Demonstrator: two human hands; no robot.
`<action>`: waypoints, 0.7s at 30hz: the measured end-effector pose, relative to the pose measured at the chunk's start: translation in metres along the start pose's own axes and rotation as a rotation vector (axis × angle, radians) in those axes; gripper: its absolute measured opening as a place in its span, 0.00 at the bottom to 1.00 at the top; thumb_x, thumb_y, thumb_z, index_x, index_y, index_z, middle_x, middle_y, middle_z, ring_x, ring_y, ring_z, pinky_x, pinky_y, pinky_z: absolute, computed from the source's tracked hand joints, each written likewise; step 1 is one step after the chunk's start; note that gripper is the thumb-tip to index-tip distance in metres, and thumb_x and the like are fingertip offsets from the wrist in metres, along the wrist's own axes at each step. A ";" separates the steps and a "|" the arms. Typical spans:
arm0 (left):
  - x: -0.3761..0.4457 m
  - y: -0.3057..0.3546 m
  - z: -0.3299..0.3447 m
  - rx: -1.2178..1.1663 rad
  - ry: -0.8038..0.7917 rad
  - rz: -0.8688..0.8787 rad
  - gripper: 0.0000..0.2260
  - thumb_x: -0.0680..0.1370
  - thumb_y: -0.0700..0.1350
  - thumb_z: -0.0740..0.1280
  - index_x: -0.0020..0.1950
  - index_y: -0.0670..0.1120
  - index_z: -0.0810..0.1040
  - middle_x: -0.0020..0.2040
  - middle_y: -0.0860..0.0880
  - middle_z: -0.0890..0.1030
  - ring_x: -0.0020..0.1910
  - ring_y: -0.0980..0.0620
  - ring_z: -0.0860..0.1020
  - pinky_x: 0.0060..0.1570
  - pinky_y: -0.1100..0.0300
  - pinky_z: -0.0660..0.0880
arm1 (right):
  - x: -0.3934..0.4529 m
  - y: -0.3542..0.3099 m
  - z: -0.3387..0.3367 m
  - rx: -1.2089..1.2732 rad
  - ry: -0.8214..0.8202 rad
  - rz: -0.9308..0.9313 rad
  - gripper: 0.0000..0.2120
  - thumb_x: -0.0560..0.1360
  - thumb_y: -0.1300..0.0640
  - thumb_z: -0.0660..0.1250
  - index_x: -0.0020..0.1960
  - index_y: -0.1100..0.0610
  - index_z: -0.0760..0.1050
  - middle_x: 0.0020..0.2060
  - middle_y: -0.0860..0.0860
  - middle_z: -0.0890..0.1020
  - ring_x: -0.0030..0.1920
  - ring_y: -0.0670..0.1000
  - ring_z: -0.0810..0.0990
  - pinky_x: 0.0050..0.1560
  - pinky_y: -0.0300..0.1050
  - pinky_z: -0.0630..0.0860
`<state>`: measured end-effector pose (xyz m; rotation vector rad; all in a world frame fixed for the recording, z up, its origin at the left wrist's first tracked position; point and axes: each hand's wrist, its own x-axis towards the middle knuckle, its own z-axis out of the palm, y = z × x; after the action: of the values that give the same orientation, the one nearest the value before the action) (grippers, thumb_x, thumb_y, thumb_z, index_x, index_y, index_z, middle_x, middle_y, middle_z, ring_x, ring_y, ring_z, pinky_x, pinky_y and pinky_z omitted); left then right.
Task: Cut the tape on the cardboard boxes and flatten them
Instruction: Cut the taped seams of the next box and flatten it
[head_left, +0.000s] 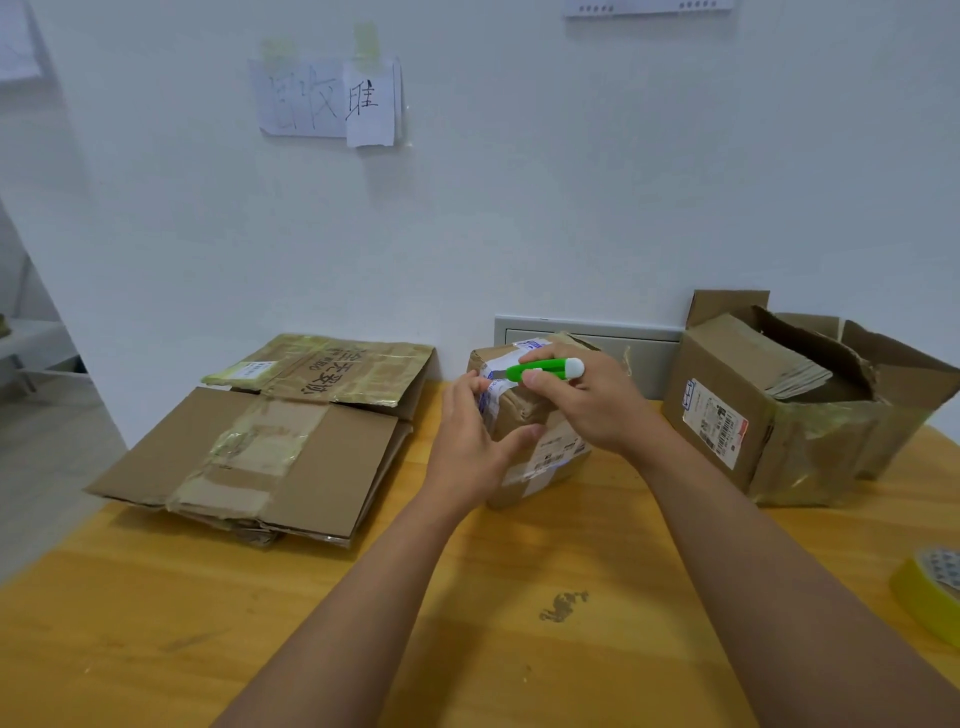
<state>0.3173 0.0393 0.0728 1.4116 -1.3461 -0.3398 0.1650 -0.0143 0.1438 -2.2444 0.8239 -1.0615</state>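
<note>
Two bare forearms reaching out over the yellow wooden bench (156, 623). Left hand (467, 441) steadying the small taped box (530, 441) at mid-bench near the wall, thumb and fingertips pressed against its left and front faces. Right hand (587, 400) over the box top, fingers curled round a green utility knife (540, 370), tip laid on the white tape at the top edge. Left of it, a stack of flattened boxes (260, 441). Right, an opened box (779, 410) holding folded cardboard. Yellow tape roll (930, 592) at the right bench edge. Paper notes (327, 98) on the wall.
</note>
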 end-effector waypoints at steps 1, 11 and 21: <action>0.001 0.000 -0.001 0.006 0.000 -0.009 0.32 0.70 0.56 0.77 0.66 0.48 0.66 0.65 0.52 0.66 0.66 0.54 0.68 0.60 0.56 0.76 | 0.001 0.000 0.000 0.007 0.015 0.001 0.06 0.78 0.55 0.65 0.53 0.52 0.80 0.45 0.45 0.81 0.46 0.45 0.78 0.40 0.34 0.73; 0.001 0.000 -0.002 0.010 -0.032 -0.021 0.35 0.70 0.56 0.76 0.70 0.46 0.64 0.65 0.51 0.67 0.66 0.54 0.69 0.61 0.55 0.77 | 0.000 0.002 0.004 -0.113 0.000 -0.027 0.10 0.79 0.51 0.64 0.57 0.51 0.79 0.46 0.47 0.82 0.46 0.49 0.79 0.45 0.53 0.78; -0.002 0.003 -0.002 -0.024 -0.023 -0.016 0.29 0.71 0.54 0.77 0.62 0.50 0.64 0.63 0.52 0.72 0.62 0.56 0.74 0.55 0.50 0.80 | -0.002 -0.001 0.008 -0.185 -0.042 0.006 0.07 0.77 0.54 0.64 0.48 0.52 0.81 0.37 0.50 0.83 0.40 0.51 0.79 0.41 0.56 0.77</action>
<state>0.3167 0.0428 0.0745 1.4030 -1.3463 -0.3821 0.1703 -0.0106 0.1391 -2.4063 0.9439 -0.9671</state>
